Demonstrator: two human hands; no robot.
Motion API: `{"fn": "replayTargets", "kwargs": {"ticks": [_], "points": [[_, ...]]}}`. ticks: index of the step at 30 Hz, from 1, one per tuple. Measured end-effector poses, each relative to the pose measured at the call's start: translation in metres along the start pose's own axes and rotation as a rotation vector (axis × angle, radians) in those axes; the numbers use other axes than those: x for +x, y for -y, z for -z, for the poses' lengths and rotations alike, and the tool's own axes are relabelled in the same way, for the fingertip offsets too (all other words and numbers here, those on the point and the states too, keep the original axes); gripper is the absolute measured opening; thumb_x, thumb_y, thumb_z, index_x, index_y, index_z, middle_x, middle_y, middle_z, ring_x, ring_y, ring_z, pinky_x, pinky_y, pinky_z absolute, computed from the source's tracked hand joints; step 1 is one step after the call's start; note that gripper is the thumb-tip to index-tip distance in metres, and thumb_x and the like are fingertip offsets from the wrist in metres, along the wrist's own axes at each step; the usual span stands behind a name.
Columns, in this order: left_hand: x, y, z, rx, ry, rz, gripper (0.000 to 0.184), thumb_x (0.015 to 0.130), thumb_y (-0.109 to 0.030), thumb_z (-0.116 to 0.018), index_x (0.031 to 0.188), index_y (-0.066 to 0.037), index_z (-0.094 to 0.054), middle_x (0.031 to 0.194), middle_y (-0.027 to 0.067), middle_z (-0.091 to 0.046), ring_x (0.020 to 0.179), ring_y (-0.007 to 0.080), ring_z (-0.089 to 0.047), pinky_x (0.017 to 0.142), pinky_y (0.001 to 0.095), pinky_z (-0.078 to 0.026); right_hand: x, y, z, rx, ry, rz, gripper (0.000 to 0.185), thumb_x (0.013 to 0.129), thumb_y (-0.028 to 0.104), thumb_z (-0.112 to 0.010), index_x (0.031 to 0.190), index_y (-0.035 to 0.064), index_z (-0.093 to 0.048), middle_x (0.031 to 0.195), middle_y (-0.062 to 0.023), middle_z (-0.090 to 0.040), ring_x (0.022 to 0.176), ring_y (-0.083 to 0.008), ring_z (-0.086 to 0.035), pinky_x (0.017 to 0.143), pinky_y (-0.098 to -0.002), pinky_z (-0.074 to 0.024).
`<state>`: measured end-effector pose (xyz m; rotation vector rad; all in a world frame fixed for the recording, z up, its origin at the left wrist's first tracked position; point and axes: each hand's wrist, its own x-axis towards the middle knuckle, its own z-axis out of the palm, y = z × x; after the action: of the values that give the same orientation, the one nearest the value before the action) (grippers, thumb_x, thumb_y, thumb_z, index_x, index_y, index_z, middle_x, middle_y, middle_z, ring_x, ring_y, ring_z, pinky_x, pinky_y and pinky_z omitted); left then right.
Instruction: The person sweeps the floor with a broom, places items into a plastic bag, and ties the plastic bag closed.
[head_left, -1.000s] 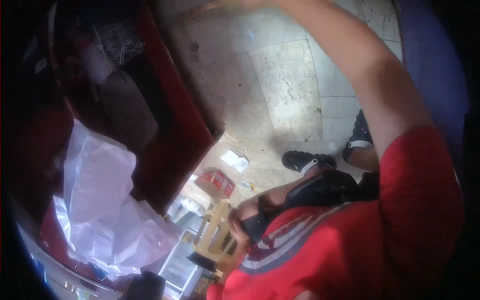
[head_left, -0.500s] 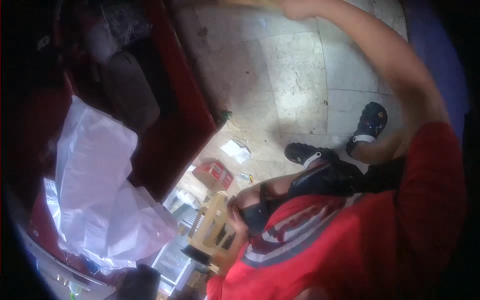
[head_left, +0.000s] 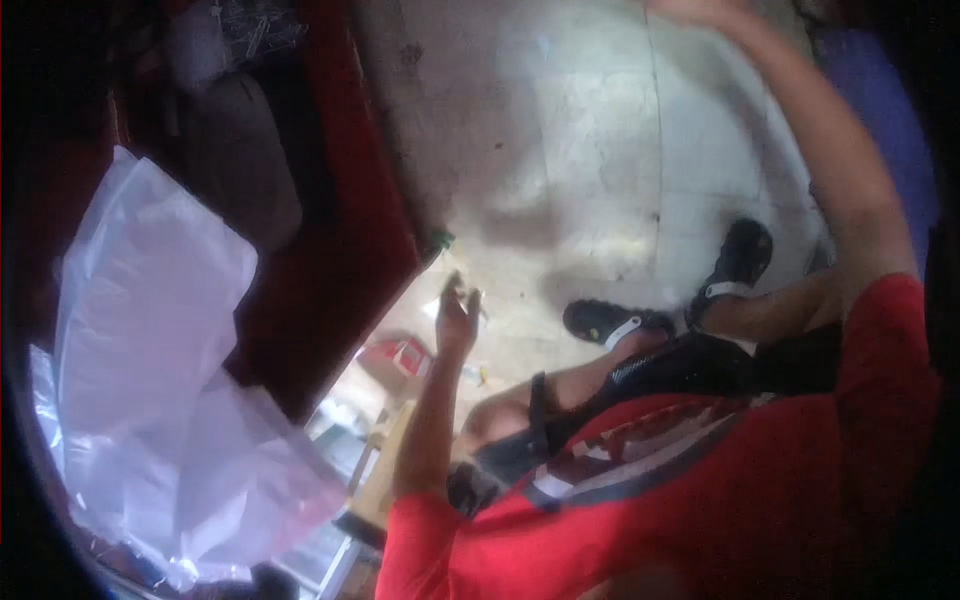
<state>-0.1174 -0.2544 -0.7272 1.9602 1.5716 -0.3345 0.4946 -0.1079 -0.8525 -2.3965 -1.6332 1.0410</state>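
Observation:
My left hand point(head_left: 458, 318) reaches out over the tiled floor with its fingers apart. It seems to hold nothing, though it is a little blurred. Behind its fingers lies a white paper-like scrap point(head_left: 436, 306), and just below it is a red box point(head_left: 398, 355). My right hand point(head_left: 695, 8) is at the top edge, at the end of the stretched right arm. It is smeared by motion and partly cut off, so its fingers and anything in them cannot be made out.
A large whitish plastic bag point(head_left: 150, 300) stands at the left beside a dark red panel point(head_left: 375, 130). A tan plastic stool or crate point(head_left: 385, 480) is close by my left forearm. My feet in black clogs point(head_left: 600, 322) rest on the tiles point(head_left: 590, 120).
My left hand has risen from beside my knee and the tan plastic piece to above the floor litter. My right hand has shifted right and up, partly out of view. The view has moved slightly.

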Motion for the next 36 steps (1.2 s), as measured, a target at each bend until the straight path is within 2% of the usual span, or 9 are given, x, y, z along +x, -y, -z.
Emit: {"fn": "replayTargets", "kwargs": {"ticks": [4, 7, 13, 20, 24, 27, 29, 31, 36], "points": [[0.104, 0.069, -0.070, 0.163, -0.278, 0.013, 0.054, 0.093, -0.035, -0.048, 0.129, 0.005, -0.044, 0.121, 0.0266, -0.053, 0.105, 0.0314, -0.058, 0.092, 0.0399, -0.045, -0.121, 0.037, 0.003, -0.033, 0.135, 0.123, 0.063, 0.084, 0.021, -0.058, 0.141, 0.0146, -0.032, 0.108, -0.0228, -0.061, 0.102, -0.0370, -0.058, 0.089, -0.0447, -0.0451], [0.135, 0.105, -0.097, 0.957, 0.105, -0.188, 0.041, 0.090, -0.026, -0.051, 0.118, 0.003, -0.054, 0.107, 0.0280, -0.059, 0.091, 0.0328, -0.062, 0.083, 0.0467, -0.048, -0.197, 0.041, 0.051, -0.221, 0.376, 0.137, 0.063, 0.081, 0.018, -0.061, 0.138, 0.0170, -0.038, 0.110, -0.0223, -0.061, 0.099, -0.0358, -0.059, 0.088, -0.0455, -0.0441], [0.132, 0.082, -0.093, -0.059, -0.396, 0.223, 0.029, 0.088, -0.021, -0.046, 0.105, -0.001, -0.059, 0.101, 0.0284, -0.061, 0.096, 0.0381, -0.061, 0.086, 0.0522, -0.045, -0.186, 0.008, 0.174, -0.005, 0.552, 0.102, 0.059, 0.074, 0.015, -0.068, 0.130, 0.0123, -0.049, 0.081, -0.0053, -0.063, 0.064, -0.0169, -0.059, 0.057, -0.0321, -0.0486], [0.117, 0.046, -0.065, -0.158, -0.144, 0.543, 0.034, 0.087, -0.017, -0.048, 0.118, -0.005, -0.055, 0.108, 0.0267, -0.060, 0.100, 0.0408, -0.060, 0.083, 0.0496, -0.048, -0.082, 0.084, 0.135, 0.061, -0.043, -0.005, 0.071, 0.076, 0.015, -0.057, 0.144, 0.0189, -0.034, 0.067, -0.0014, -0.053, 0.046, -0.0108, -0.043, 0.041, -0.0264, -0.0403], [0.102, 0.058, -0.076, -0.001, -0.285, 0.117, 0.035, 0.089, -0.016, -0.047, 0.121, -0.006, -0.054, 0.110, 0.0251, -0.059, 0.095, 0.0408, -0.061, 0.080, 0.0488, -0.049, -0.007, 0.144, 0.088, -0.067, -0.036, 0.275, 0.075, 0.082, 0.032, -0.058, 0.147, 0.0189, -0.023, 0.116, -0.0239, -0.059, 0.098, -0.0312, -0.062, 0.089, -0.0423, -0.0460], [0.078, 0.052, -0.076, -0.040, -0.189, 0.044, 0.034, 0.089, -0.015, -0.047, 0.121, -0.006, -0.054, 0.112, 0.0204, -0.060, 0.090, 0.0354, -0.064, 0.076, 0.0448, -0.052, 0.008, 0.188, 0.012, 0.135, -0.297, 0.307, 0.072, 0.080, 0.005, -0.046, 0.146, 0.0242, -0.027, 0.085, -0.0148, -0.064, 0.068, -0.0286, -0.060, 0.063, -0.0396, -0.0497], [0.057, 0.032, -0.066, -0.063, -0.133, -0.004, 0.034, 0.090, -0.015, -0.046, 0.121, -0.007, -0.055, 0.112, 0.0181, -0.060, 0.088, 0.0327, -0.065, 0.074, 0.0427, -0.053, -0.044, 0.205, 0.009, 0.244, -0.073, 0.241, 0.069, 0.081, 0.002, -0.040, 0.146, 0.0236, -0.026, 0.094, -0.0217, -0.064, 0.083, -0.0355, -0.061, 0.075, -0.0448, -0.0477], [0.023, -0.017, -0.043, -1.093, 0.128, 0.462, 0.034, 0.090, -0.011, -0.046, 0.122, -0.008, -0.056, 0.114, 0.0105, -0.060, 0.086, 0.0215, -0.065, 0.070, 0.0331, -0.053, -0.102, 0.196, 0.001, 0.065, 0.161, 0.092, 0.073, 0.080, 0.007, -0.045, 0.147, 0.0222, -0.020, 0.103, -0.0220, -0.063, 0.089, -0.0333, -0.063, 0.074, -0.0451, -0.0491], [-0.050, -0.117, 0.020, -1.117, 0.322, 0.353, 0.036, 0.088, -0.004, -0.042, 0.120, -0.007, -0.057, 0.104, 0.0047, -0.061, 0.076, 0.0113, -0.060, 0.064, 0.0247, -0.049, -0.315, 0.185, 0.053, 0.182, 0.502, 0.003, 0.074, 0.079, 0.010, -0.049, 0.146, 0.0252, -0.021, 0.096, -0.0221, -0.063, 0.082, -0.0353, -0.063, 0.072, -0.0469, -0.0488]]}}
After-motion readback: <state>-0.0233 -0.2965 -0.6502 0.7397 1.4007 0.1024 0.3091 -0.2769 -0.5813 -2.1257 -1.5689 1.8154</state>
